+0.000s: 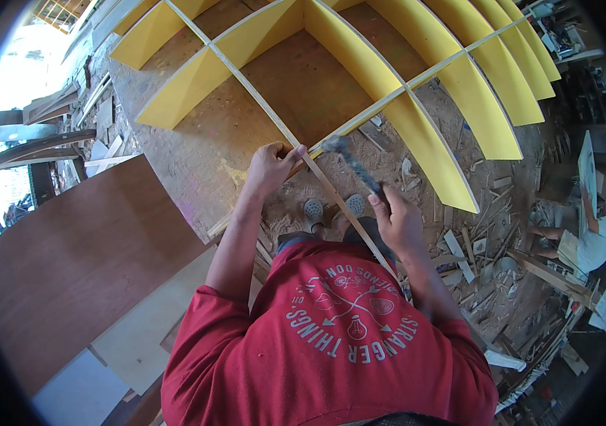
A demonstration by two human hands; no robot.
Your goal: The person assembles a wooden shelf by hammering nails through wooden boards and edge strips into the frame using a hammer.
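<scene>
My right hand (398, 219) is wrapped round the handle of a hammer (356, 167). The hammer's worn head lies close to a corner where edges of a yellow slatted wooden frame (381, 67) meet. At that same corner my left hand (269, 169) has its thumb and fingers pinched together against the wood; whatever is between the fingertips is too small to make out. From the corner a long thin wooden strip (338, 199) runs toward my body, passing between my two arms.
Beneath the frame is a wide board (225, 142). A brown plywood sheet (90, 263) and paler sheets (150, 323) lie to the left. Wood scraps (459, 252) litter the floor at right, where another person (590, 245) sits holding a panel.
</scene>
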